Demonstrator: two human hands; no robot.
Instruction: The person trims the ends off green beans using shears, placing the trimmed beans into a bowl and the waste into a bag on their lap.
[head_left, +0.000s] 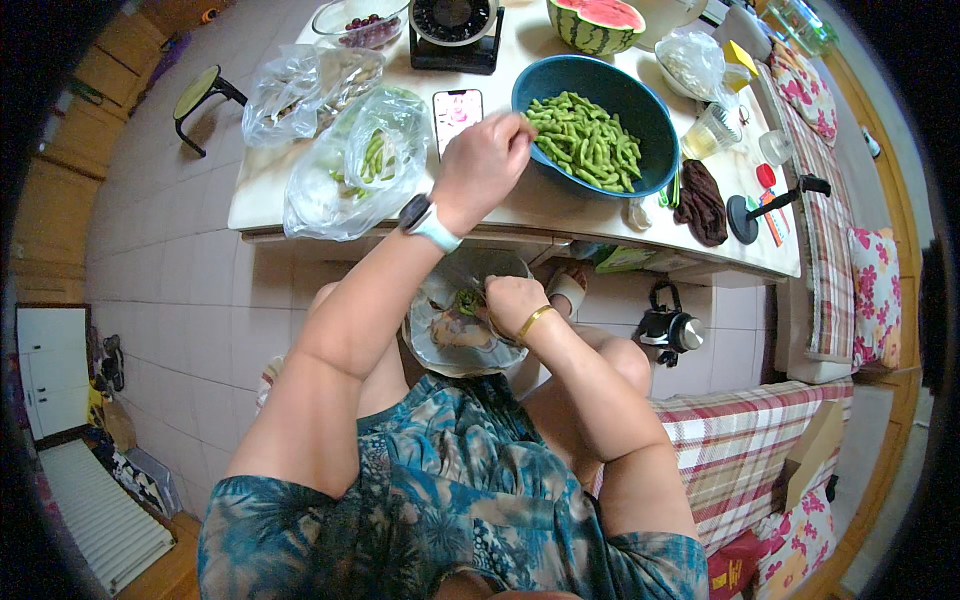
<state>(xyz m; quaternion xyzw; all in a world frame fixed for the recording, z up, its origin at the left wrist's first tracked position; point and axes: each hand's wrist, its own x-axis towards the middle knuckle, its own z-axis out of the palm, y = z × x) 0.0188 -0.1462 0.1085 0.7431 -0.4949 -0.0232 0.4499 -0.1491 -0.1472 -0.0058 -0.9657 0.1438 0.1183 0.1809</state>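
Observation:
My left hand (484, 165), with a watch on its wrist, is raised at the left rim of a blue bowl (652, 169) of green soybean pods (585, 142). Its fingertips are blurred, so whether they hold anything cannot be told. Below the table edge, my right hand (516, 304), wearing a gold bracelet, is closed at the right side of a bag-lined bin (465, 360) between my knees. Small green scraps (469, 301) lie in the bin beside it; what the fingers grip is hidden. A clear plastic bag (322, 202) with more pods lies on the table, left of my left wrist.
A phone (457, 112), a small black fan (454, 52), a cut watermelon (600, 26) and a glass bowl of dark fruit (360, 34) stand on the table. At its right are a glass (709, 133), a brown cloth (701, 202) and a phone stand (742, 220). A black bottle (671, 330) is on the floor.

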